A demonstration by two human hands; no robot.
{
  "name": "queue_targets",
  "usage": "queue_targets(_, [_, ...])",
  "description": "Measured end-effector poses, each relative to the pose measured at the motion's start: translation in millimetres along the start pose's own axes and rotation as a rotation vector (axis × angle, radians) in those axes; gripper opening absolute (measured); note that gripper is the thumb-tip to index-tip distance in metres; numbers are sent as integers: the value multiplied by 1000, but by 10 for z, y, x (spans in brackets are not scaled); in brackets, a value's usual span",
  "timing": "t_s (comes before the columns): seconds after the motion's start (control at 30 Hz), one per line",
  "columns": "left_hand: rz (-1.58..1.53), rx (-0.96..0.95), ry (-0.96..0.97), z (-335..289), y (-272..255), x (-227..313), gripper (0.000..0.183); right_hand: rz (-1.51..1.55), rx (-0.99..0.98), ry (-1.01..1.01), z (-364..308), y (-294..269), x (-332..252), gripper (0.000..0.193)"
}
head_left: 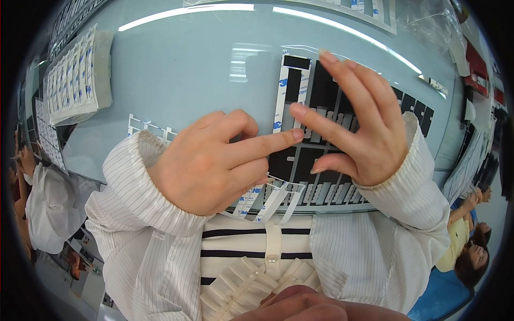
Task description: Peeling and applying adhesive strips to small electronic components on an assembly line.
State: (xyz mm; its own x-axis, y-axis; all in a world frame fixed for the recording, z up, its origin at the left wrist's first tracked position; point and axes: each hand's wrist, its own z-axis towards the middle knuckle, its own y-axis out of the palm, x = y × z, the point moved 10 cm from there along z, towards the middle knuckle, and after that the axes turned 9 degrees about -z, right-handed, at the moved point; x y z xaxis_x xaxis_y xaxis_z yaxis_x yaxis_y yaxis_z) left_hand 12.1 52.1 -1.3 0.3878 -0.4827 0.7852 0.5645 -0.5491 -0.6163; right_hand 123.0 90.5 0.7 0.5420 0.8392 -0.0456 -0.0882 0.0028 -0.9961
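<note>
My left hand is partly closed on a white sheet of adhesive strips with blue print, which shows on both sides of the hand. Its index finger stretches right over a black sheet; the thumb is mostly hidden. My right hand hovers over the black sheet with fingers spread and thumb apart, nothing visible between them. Its index fingertip is close to a white double-sided tape strip with blue print along the left edge of the black die-cut sheet. That sheet has rows of rectangles and small grey tabs, partly covered by my hands.
At the left lies a stack of white adhesive sheets in clear plastic. More white sheets and crumpled clear film are at the far edge of the pale glossy table. Other people sit at the left and right.
</note>
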Motion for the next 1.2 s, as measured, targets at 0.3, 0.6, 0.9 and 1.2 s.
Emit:
queue_targets(0.3, [-19,-21,-13,14,-27,-32,20,-120,-14,117,29,102,137,73])
queue_targets(0.6, [-33,-25,-11,19,-3,-43,21,-214,13,130,103,107,274,74])
queue_targets(0.9, [-33,-10,-8,14,-16,1,23,-208,20,120,166,16,303,79])
queue_targets(1.2, [80,25,76,14,-107,77,22,16,891,-267,158,129,159,66])
